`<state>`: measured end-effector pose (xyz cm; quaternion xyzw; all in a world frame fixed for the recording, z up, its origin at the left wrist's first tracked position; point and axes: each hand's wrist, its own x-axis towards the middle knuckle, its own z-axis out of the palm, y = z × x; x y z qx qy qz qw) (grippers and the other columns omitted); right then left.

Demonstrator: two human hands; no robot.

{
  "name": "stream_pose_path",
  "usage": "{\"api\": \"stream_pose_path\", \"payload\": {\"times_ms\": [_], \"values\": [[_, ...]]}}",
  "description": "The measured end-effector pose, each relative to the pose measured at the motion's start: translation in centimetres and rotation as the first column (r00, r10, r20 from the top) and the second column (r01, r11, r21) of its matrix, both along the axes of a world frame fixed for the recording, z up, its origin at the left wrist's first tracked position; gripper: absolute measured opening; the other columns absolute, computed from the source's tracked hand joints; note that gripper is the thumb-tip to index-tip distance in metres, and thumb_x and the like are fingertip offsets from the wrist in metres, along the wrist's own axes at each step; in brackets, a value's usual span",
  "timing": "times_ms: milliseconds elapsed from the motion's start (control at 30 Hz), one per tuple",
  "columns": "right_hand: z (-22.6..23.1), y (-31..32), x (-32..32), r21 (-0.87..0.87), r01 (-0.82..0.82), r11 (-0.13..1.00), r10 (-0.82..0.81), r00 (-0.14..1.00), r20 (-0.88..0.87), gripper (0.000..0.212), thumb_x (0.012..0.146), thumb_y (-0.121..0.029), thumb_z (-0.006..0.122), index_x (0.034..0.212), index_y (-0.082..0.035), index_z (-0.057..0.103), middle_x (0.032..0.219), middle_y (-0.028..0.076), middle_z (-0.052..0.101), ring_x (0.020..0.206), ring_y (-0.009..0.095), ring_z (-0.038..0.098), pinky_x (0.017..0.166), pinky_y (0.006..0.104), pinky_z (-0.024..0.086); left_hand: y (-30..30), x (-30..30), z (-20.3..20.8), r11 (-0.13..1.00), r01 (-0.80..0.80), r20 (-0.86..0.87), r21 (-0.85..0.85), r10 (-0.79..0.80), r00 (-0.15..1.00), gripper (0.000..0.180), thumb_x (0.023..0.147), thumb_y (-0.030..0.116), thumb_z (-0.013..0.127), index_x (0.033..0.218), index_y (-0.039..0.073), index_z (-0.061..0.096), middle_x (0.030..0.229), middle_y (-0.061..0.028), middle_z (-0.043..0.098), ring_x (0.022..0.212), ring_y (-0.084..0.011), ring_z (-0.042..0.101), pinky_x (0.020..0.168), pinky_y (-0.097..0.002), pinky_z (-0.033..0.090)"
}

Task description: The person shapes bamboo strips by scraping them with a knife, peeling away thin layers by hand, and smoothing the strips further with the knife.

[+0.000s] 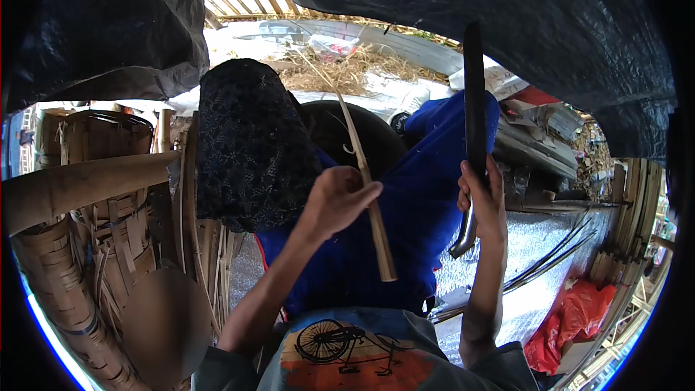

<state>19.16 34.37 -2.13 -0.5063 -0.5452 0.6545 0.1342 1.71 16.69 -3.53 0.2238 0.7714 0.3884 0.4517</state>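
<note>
My left hand (340,199) is closed around a pale split bamboo strip (378,239) above my lap. The strip slants from its thick cut end near my shirt to a thin tip far ahead, with a small curl of shaving on its side. To the right, my right hand (483,192) grips a long dark-bladed machete (474,87). Its blade points away from me, and a shiny curved end shows below my fingers. Blade and strip are apart. A dark patterned cloth (250,145) covers my left knee, over blue trousers (420,210).
Woven bamboo baskets (116,224) and a thick bamboo pole (87,188) crowd the left. Black sheeting (536,22) hangs overhead. Dry shavings (347,65) lie ahead. At right are dark thin strips (543,261), a red plastic bag (568,322) and stacked bamboo slats (633,217).
</note>
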Motion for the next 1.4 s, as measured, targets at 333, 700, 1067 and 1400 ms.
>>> {"api": "stream_pose_path", "payload": {"times_ms": [333, 700, 1067, 1400], "values": [[-1.5, -1.1, 0.8, -0.006, -0.052, 0.999, 0.053, 0.998, 0.024, 0.048, 0.09, -0.021, 0.066, 0.128, -0.003, 0.043, 0.069, 0.001, 0.049, 0.046, 0.006, 0.045, 0.041, 0.0226, 0.037, -9.7, -10.9, 13.8, 0.99, -0.127, 0.247, 0.065, 0.107, 0.963, 0.019, 0.082, 0.01, 0.073, 0.089, -0.004, 0.062, 0.07, -0.0078, 0.065, 0.062, -0.0119, 0.064, 0.055, -0.0246, 0.051], [-0.9, -3.8, -0.4, 0.048, -0.183, 0.982, 0.17, 0.966, 0.194, 0.045, 0.091, -0.021, 0.064, 0.128, -0.004, 0.046, 0.071, 0.004, 0.055, 0.049, 0.009, 0.05, 0.042, 0.0251, 0.04, -14.0, -11.3, 11.7, 0.948, 0.051, -0.688, -0.315, -0.266, 0.675, 0.011, 0.078, 0.009, 0.067, 0.078, 0.003, 0.057, 0.063, -0.0108, 0.065, 0.059, -0.0202, 0.067, 0.054, -0.0339, 0.05], [-1.3, -9.0, -9.3, 0.744, -0.612, 0.268, 0.745, 0.622, 0.243, 0.014, 0.092, -0.018, 0.059, 0.099, -0.006, 0.06, 0.065, 0.01, 0.056, 0.052, 0.027, 0.059, 0.046, 0.0362, 0.047, -11.8, -8.6, 2.4, 0.98, -0.2, -0.736, -0.021, 0.12, 0.667, 0.017, 0.077, 0.009, 0.07, 0.076, 0.003, 0.054, 0.059, -0.0124, 0.062, 0.054, -0.0288, 0.063, 0.05, -0.036, 0.046], [-2.6, -10.2, -15.1, 0.728, -0.686, -0.02, 0.749, 0.472, 0.465, 0.038, 0.092, -0.025, 0.059, 0.13, -0.019, 0.056, 0.071, 0.012, 0.053, 0.058, 0.027, 0.061, 0.051, 0.0348, 0.05, -14.3, -8.2, -0.8, 0.941, -0.332, -0.695, 0.07, 0.285, 0.66, 0.019, 0.082, 0.017, 0.069, 0.083, 0.001, 0.059, 0.061, -0.0158, 0.061, 0.058, -0.0345, 0.063, 0.053, -0.04, 0.047]]}}
